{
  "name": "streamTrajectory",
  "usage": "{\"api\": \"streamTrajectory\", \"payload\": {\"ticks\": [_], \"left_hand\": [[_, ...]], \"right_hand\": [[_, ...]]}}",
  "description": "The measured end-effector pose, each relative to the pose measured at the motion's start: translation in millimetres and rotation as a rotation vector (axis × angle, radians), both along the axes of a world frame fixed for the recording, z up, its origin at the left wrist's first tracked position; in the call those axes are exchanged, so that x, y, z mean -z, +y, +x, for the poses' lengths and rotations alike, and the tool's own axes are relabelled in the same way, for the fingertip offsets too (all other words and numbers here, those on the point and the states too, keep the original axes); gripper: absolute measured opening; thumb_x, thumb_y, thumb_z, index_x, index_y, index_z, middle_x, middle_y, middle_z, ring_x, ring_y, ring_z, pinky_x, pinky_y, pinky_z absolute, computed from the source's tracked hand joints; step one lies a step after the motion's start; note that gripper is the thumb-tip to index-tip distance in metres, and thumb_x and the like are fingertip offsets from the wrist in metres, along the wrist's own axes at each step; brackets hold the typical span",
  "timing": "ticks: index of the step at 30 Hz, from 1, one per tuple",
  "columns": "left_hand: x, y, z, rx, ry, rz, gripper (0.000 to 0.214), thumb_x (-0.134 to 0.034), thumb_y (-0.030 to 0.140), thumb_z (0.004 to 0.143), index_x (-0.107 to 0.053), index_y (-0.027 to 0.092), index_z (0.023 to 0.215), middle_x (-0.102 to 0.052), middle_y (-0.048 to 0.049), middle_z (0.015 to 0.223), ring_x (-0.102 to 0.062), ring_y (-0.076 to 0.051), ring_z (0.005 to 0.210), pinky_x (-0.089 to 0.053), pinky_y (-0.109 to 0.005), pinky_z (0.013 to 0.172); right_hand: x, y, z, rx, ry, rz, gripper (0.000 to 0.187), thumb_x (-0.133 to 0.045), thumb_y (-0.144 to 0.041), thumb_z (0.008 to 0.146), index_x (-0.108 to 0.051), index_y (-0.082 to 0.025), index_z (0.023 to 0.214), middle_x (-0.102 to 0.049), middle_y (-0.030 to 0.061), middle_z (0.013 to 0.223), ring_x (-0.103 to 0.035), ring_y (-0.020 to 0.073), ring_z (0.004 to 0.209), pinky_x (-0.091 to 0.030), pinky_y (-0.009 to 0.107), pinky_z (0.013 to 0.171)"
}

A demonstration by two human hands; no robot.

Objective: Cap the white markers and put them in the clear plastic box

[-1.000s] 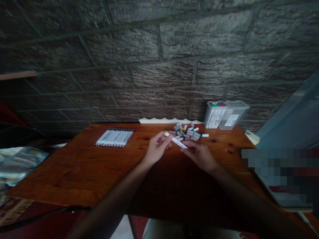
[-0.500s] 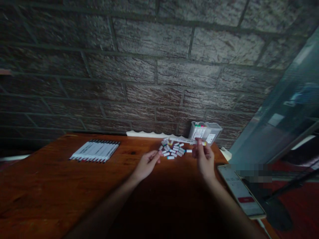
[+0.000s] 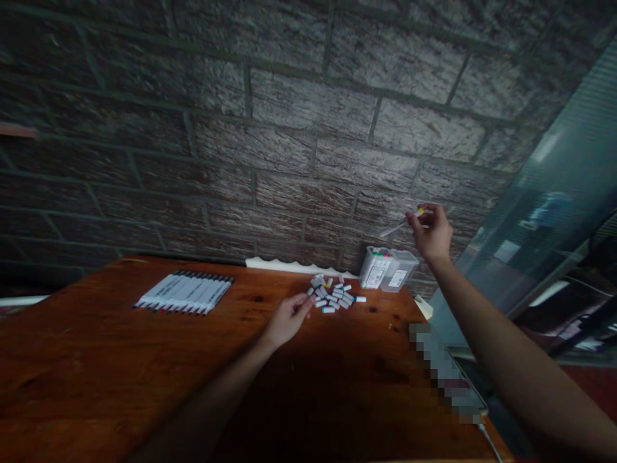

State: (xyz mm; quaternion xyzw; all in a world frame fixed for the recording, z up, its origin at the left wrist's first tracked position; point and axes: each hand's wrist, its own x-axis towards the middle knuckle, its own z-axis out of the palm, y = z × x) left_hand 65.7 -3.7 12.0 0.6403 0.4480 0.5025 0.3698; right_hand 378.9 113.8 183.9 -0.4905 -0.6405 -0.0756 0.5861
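Note:
My right hand (image 3: 432,231) is raised above the right side of the table, fingers pinched round a slim white marker (image 3: 394,227) with a yellow end. The marker slants down to the left, over the clear plastic pen case (image 3: 376,269), in which green and pink marker ends show. My left hand (image 3: 288,316) rests low at the left edge of a loose pile of white marker caps (image 3: 339,294). Its thumb and fingers are pressed together beside one cap; whether they grip it is hidden.
A row of several white markers (image 3: 186,292) lies side by side at the left of the wooden table (image 3: 231,386). The case's clear lid half (image 3: 400,273) stands by the brick wall (image 3: 289,161). A phone with a cable (image 3: 489,437) lies at the right edge.
My right hand has lifted the marker up and to the right, from beside the caps to above the pen case. My left hand has stayed by the pile.

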Motion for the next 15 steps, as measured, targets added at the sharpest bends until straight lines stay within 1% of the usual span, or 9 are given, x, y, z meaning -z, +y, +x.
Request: {"api": "streamTrajectory", "payload": {"ticks": [3, 6, 9, 12, 15], "left_hand": [[0.6, 1.6, -2.4, -0.011, -0.005, 0.026, 0.041, -0.051, 0.055, 0.086, -0.063, 0.017, 0.075, -0.054, 0.0011, 0.061, -0.049, -0.013, 0.060, -0.037, -0.023, 0.059], [0.9, 2.5, -4.1, -0.022, 0.021, 0.056, 0.039, -0.051, 0.051, 0.088, -0.060, 0.017, 0.070, -0.054, 0.0018, 0.059, -0.049, -0.012, 0.058, -0.037, -0.023, 0.058], [-0.1, 2.0, -3.9, -0.020, 0.047, 0.067, 0.040, -0.050, 0.051, 0.089, -0.058, 0.018, 0.068, -0.054, 0.0023, 0.058, -0.049, -0.012, 0.057, -0.037, -0.023, 0.057], [-0.6, 1.5, -2.7, -0.021, 0.064, 0.062, 0.042, -0.049, 0.053, 0.088, -0.057, 0.017, 0.068, -0.053, 0.0024, 0.058, -0.048, -0.012, 0.056, -0.036, -0.022, 0.057], [1.5, 2.4, -2.4, -0.017, 0.077, 0.051, 0.042, -0.049, 0.055, 0.088, -0.059, 0.017, 0.071, -0.054, 0.0021, 0.058, -0.049, -0.012, 0.057, -0.037, -0.023, 0.056]], "right_hand": [[2.0, 12.2, -4.5, 0.052, -0.136, -0.090, 0.037, -0.061, -0.047, 0.082, -0.059, -0.017, 0.105, -0.068, 0.0058, 0.077, -0.066, 0.0194, 0.070, -0.048, 0.033, 0.074], [12.8, 21.1, -13.7, 0.067, -0.272, -0.196, 0.034, -0.059, -0.041, 0.085, -0.059, -0.017, 0.108, -0.071, 0.0094, 0.081, -0.067, 0.0213, 0.073, -0.047, 0.032, 0.074], [25.4, 28.8, -23.8, 0.105, -0.393, -0.342, 0.032, -0.058, -0.035, 0.087, -0.058, -0.017, 0.113, -0.073, 0.0117, 0.090, -0.068, 0.0224, 0.081, -0.046, 0.031, 0.074], [36.5, 34.9, -31.5, 0.110, -0.483, -0.471, 0.027, -0.058, -0.032, 0.088, -0.060, -0.017, 0.111, -0.074, 0.0111, 0.092, -0.069, 0.0207, 0.083, -0.046, 0.028, 0.073], [44.8, 38.3, -34.9, 0.081, -0.549, -0.546, 0.020, -0.058, -0.030, 0.089, -0.064, -0.017, 0.103, -0.074, 0.0096, 0.090, -0.069, 0.0185, 0.081, -0.046, 0.026, 0.072]]}}
